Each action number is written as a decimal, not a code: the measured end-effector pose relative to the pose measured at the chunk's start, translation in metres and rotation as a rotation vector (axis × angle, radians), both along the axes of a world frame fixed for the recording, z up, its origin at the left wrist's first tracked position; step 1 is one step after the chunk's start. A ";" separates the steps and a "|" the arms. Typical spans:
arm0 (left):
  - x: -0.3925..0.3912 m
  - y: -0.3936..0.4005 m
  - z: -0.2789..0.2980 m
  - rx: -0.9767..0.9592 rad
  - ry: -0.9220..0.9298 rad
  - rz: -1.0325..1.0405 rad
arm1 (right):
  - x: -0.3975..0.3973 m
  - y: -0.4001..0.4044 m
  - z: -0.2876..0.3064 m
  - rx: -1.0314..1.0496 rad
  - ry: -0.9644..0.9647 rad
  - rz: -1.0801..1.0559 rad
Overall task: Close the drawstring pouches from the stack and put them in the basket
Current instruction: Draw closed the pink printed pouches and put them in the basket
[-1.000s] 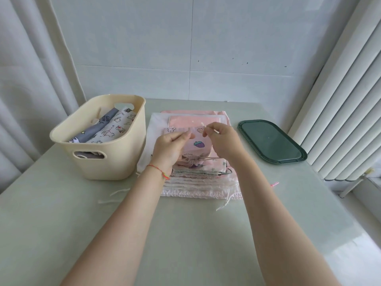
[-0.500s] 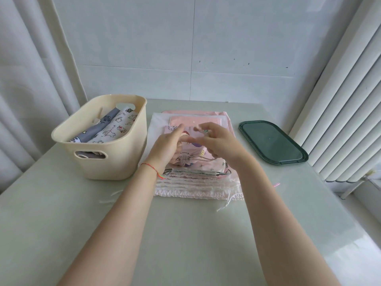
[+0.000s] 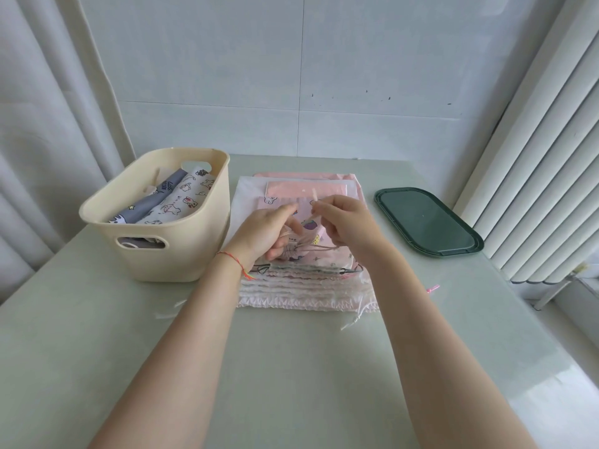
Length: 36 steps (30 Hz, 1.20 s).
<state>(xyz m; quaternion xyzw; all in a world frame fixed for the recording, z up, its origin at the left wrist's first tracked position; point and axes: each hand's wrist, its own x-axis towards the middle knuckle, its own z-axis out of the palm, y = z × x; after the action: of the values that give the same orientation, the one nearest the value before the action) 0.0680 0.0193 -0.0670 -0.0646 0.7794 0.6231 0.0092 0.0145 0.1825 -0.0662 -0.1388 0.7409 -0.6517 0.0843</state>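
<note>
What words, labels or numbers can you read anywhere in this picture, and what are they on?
No text can be read.
Grey pouch in the basket: a line of dark print near its top edge, too small and blurred to read.
White pouch beside it in the basket: cartoon animal prints only, no letters visible.
Pink pouch under both hands: fruit pictures only.
Green tray: no marking visible.

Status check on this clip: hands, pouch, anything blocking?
Left hand and right hand pinching cord ends. Pink printed drawstring pouch cinched, atop fabric pouch stack. Cream plastic basket unobstructed.
</note>
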 end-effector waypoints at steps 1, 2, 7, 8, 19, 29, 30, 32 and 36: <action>0.000 0.000 0.000 -0.008 0.023 0.018 | -0.002 0.001 -0.001 -0.015 -0.012 -0.056; 0.000 -0.001 -0.001 -0.028 0.050 0.027 | -0.003 0.002 -0.002 -0.022 -0.018 -0.114; 0.000 -0.001 -0.005 -0.262 0.049 0.004 | -0.006 -0.002 -0.005 0.019 -0.004 -0.229; -0.001 -0.001 -0.006 -0.275 0.048 -0.008 | -0.007 -0.003 -0.006 0.046 0.008 -0.236; -0.020 -0.006 -0.032 -0.052 0.102 0.243 | -0.002 0.005 -0.008 0.720 0.035 0.168; -0.016 0.003 -0.029 -0.089 0.174 0.185 | 0.004 0.005 0.008 0.579 0.110 0.234; -0.014 0.005 -0.026 -0.102 0.199 0.167 | 0.004 0.005 0.010 0.472 0.104 0.199; -0.011 0.008 -0.021 -0.129 0.221 0.113 | 0.006 0.004 0.014 0.283 0.111 0.135; -0.006 0.012 -0.015 -0.155 0.161 -0.002 | 0.009 0.002 0.019 0.058 0.103 0.079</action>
<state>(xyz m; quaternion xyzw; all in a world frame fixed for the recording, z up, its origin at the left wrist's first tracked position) 0.0623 0.0313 -0.0817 -0.0143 0.8236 0.5640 -0.0577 0.0234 0.1841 -0.0476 -0.1988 0.7568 -0.6181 0.0757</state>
